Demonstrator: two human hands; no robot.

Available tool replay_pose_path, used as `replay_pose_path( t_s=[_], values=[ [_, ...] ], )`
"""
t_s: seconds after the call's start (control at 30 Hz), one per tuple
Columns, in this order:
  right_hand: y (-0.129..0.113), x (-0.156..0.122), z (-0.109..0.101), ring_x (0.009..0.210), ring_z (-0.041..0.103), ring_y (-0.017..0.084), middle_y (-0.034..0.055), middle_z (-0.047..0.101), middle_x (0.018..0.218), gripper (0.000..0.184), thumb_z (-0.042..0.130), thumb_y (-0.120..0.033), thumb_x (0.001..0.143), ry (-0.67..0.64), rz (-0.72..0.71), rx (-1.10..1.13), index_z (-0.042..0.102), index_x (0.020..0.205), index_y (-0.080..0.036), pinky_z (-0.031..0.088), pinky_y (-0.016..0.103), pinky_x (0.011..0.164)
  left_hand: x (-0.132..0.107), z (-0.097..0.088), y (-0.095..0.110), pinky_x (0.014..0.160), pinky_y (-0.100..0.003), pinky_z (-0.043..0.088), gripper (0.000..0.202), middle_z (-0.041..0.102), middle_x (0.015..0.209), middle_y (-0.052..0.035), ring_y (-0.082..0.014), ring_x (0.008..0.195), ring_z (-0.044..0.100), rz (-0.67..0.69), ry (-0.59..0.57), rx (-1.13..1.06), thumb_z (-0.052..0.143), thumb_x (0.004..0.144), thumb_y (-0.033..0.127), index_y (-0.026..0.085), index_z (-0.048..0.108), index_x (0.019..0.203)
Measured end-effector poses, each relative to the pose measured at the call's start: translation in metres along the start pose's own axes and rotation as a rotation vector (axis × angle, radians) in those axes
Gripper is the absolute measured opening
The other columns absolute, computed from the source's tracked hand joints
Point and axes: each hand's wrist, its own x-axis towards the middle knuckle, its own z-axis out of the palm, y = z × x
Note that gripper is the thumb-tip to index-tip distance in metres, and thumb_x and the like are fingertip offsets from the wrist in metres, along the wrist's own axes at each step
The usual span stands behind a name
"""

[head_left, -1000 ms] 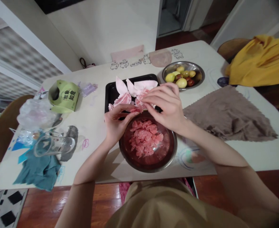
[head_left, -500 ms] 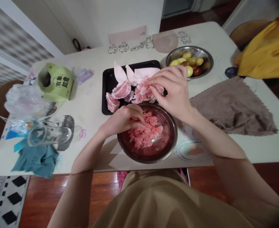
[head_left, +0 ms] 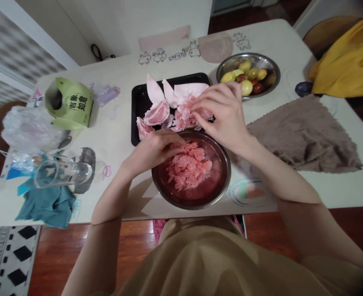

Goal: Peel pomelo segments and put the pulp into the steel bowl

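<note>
A steel bowl point(head_left: 223, 193) near the table's front edge holds a heap of pink pomelo flesh point(head_left: 189, 170). My left hand point(head_left: 155, 150) is over the bowl's upper left rim, its fingers bent together above the flesh; whatever is between the fingertips is hidden. Behind the bowl, a black tray point(head_left: 136, 98) carries white pomelo rind point(head_left: 155, 91), pomelo segments point(head_left: 157, 113) and a pile of torn pomelo membrane point(head_left: 184, 113). My right hand point(head_left: 223, 113) reaches over the tray's right side, thumb and fingertips closed at the membrane pile.
Back right, a steel dish point(head_left: 272, 84) holds green and brown fruit. A brown cloth point(head_left: 308, 139) lies on the right. Leftward are a green paper bag point(head_left: 73, 102), a clear plastic bag point(head_left: 30, 129), a glass point(head_left: 61, 172) on its side and a teal cloth point(head_left: 47, 205).
My left hand has drawn slightly up and left, away from the flesh in the bowl. My right hand stays at the membrane pile. The whole view has shifted a little.
</note>
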Motion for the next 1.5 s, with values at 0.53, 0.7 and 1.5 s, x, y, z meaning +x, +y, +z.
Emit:
replay_pose_path(
  t_s=[0.53, 0.7, 1.5],
  values=[
    [0.015, -0.002, 0.014, 0.117, 0.057, 0.031, 0.003, 0.073, 0.12, 0.018, 0.054, -0.034, 0.1, 0.007, -0.053, -0.046, 0.072, 0.102, -0.028, 0.039, 0.056, 0.101, -0.022, -0.03, -0.061, 0.08, -0.035, 0.054, 0.023, 0.077, 0.088, -0.0058, -0.0245, 0.083, 0.071, -0.443, 0.423, 0.367, 0.08, 0.082, 0.039, 0.026, 0.075, 0.099],
    [0.016, -0.002, 0.013, 0.117, 0.058, 0.032, 0.0044, 0.073, 0.118, 0.017, 0.056, -0.032, 0.098, 0.025, -0.054, -0.032, 0.073, 0.1, -0.028, 0.039, 0.057, 0.099, -0.027, -0.023, -0.081, 0.101, -0.05, 0.051, 0.095, 0.061, 0.143, -0.0191, -0.0429, 0.13, 0.059, -0.644, 0.097, 0.482, 0.088, 0.066, 0.058, 0.024, 0.052, 0.146],
    [-0.015, -0.004, 0.023, 0.11, 0.067, 0.028, 0.0092, 0.076, 0.113, 0.024, 0.057, -0.033, 0.099, 0.027, -0.091, 0.11, 0.07, 0.117, -0.022, 0.05, 0.05, 0.099, -0.003, -0.015, -0.031, 0.096, -0.048, 0.057, 0.108, 0.041, 0.146, -0.0205, -0.0386, 0.129, 0.054, -0.238, 0.425, 0.401, 0.085, 0.065, 0.024, 0.024, 0.03, 0.158]
  ],
)
